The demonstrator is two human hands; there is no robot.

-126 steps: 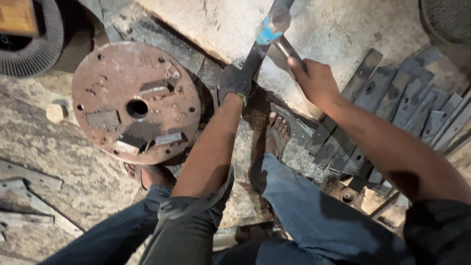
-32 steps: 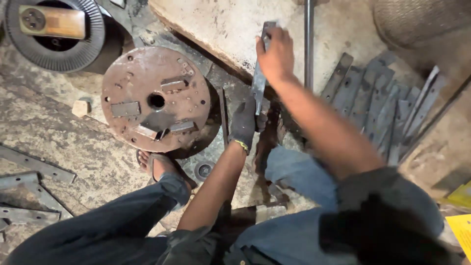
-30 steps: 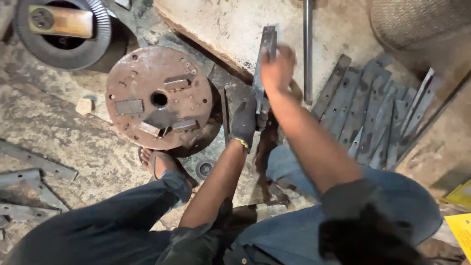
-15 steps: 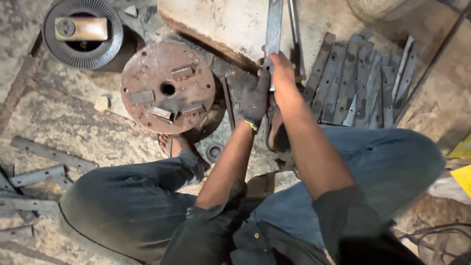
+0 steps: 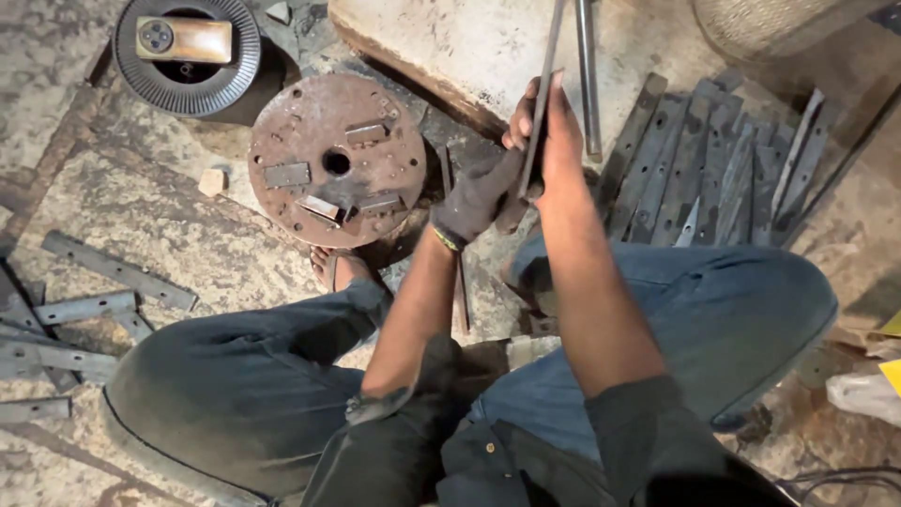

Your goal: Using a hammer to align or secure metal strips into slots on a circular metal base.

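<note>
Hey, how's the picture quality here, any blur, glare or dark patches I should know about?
Head view: mostly sharp and evenly lit; the right hand and the metal strip it grips look slightly smeared; the pale stone slab reads bright but not blown out; dark shadow sits beneath the rusty disc and over the clothing at bottom.

My left hand [image 5: 479, 197] wears a dark, grimy cloth glove; my right hand [image 5: 544, 131] is bare on a dull grey steel strip [image 5: 542, 103]. The round plate [image 5: 336, 160] is rough, rusted metal. The stone slab [image 5: 469, 47] looks pale and matt.
</note>
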